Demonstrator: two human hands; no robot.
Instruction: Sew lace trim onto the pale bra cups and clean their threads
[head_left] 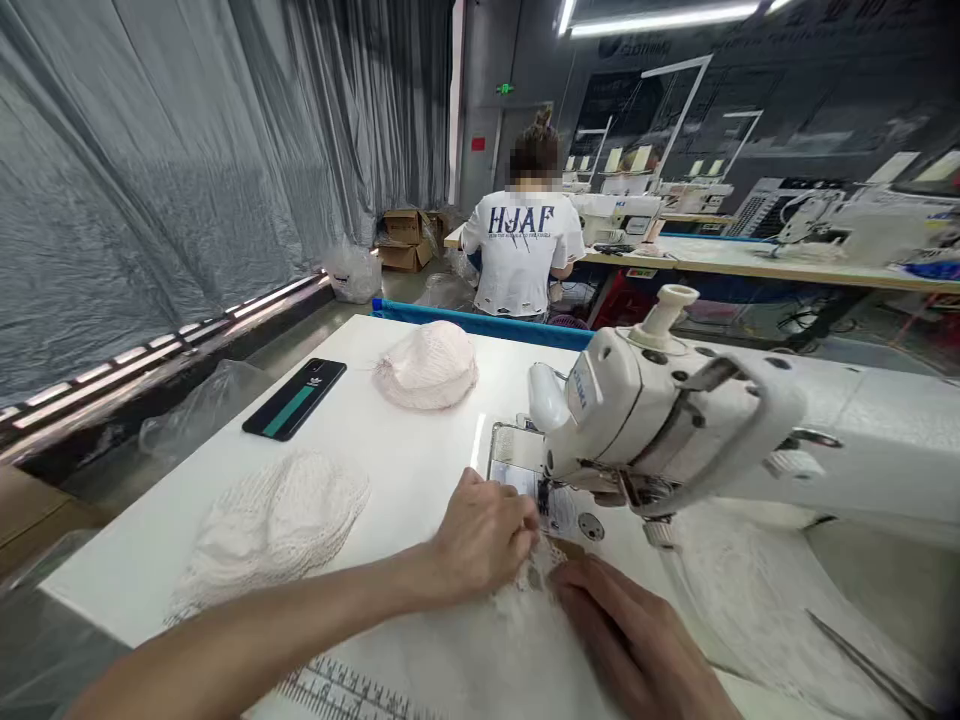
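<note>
Just in front of the sewing machine point(600, 400), my left hand point(484, 535) is closed with its fingers curled at the edge of a white lace fabric point(532, 590). My right hand point(637, 630) grips the same fabric from the right, thumb side up, its fingertips partly hidden. The presser foot point(545, 497) stands directly beyond my left fingers. A small brown patch point(568, 547) shows between the hands and the needle plate. More white lace point(757, 590) is heaped right of the machine head, with thin pointed metal tweezers point(862, 655) lying on it.
On the white table point(420, 470) lie a pale pink knitted piece point(427, 365), a cream knitted piece point(277, 520), a dark phone point(295, 398) and a ruler marking point(352, 690). A co-worker point(525, 240) sits ahead, facing away, near other sewing machines. Cardboard boxes point(405, 238) stand by the curtain.
</note>
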